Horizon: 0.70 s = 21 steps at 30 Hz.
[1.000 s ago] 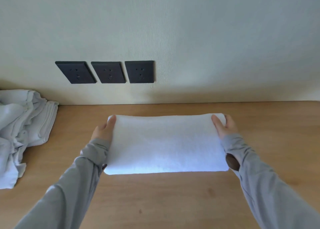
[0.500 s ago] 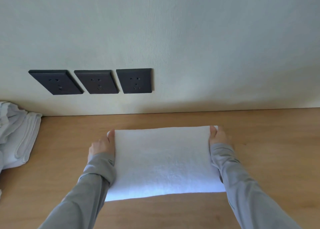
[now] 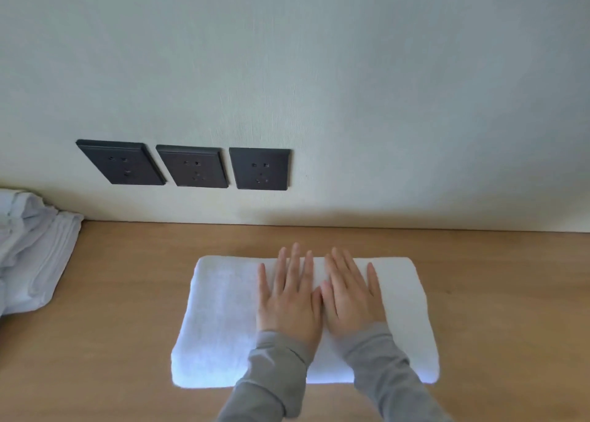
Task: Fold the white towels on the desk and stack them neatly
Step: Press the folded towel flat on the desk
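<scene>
Your left hand [image 3: 287, 297] and right hand [image 3: 349, 294] lie flat side by side on the folded towel [image 3: 220, 319]. The fingers are straight and a little spread, the palms press down, and neither hand has hold of anything. The towel sits on the counter [image 3: 111, 326], below the row of sockets [image 3: 191, 166] and a little to their right.

What could go wrong, as I judge it:
- If you sweep your palms outward with too much weight, the top layer may slide over the one beneath, and the edges will no longer line up.
- Your left fingertips reach the far fold, on the sockets' side. A push there could roll that edge open.
- The cloth looks thick, so it may spring up once you lift off.
- The loose heap of towels [image 3: 35, 252] lies below the sockets and well to their left, partly out of view. Tugging one piece from it may drag the others along.

The count:
- One folded towel.
- One unfolded heap. I cannot tell how many towels are in it.
- Three sockets.
- Two hands.
- No stack is in view yet.
</scene>
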Motion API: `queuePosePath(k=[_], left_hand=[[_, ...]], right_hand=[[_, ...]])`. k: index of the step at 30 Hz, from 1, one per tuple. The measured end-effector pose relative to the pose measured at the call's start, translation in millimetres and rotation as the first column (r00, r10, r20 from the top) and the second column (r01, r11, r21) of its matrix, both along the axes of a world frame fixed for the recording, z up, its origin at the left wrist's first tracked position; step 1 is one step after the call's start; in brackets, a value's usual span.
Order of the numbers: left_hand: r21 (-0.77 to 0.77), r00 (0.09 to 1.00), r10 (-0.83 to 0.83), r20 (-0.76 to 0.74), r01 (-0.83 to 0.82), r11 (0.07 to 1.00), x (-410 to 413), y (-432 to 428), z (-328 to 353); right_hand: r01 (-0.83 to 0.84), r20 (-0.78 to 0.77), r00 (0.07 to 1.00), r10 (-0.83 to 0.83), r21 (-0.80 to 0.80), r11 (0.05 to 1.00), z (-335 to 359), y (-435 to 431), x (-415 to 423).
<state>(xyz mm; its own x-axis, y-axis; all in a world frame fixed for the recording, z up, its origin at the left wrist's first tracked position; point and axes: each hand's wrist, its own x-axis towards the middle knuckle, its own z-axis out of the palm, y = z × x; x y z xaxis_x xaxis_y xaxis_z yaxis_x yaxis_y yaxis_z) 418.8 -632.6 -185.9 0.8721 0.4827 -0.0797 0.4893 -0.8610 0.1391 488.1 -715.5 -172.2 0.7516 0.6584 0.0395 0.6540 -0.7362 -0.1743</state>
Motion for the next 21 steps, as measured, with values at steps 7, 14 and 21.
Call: queuePosePath(k=[7, 14, 21], left_hand=[[-0.036, 0.999, 0.004, -0.047, -0.006, 0.999, 9, 10, -22], [-0.198, 0.999, -0.026, -0.039, 0.017, 0.98, 1, 34, -23], [-0.059, 0.992, 0.125, -0.016, -0.126, 0.99, -57, 45, -26]], right_hand=[[-0.027, -0.071, 0.997, 0.014, -0.191, 0.981, -25, 10, 11], [0.003, -0.117, 0.993, -0.026, -0.194, 0.981, -40, 14, 15], [-0.024, -0.025, 0.999, 0.02, -0.156, 0.987, -29, 1, 0]])
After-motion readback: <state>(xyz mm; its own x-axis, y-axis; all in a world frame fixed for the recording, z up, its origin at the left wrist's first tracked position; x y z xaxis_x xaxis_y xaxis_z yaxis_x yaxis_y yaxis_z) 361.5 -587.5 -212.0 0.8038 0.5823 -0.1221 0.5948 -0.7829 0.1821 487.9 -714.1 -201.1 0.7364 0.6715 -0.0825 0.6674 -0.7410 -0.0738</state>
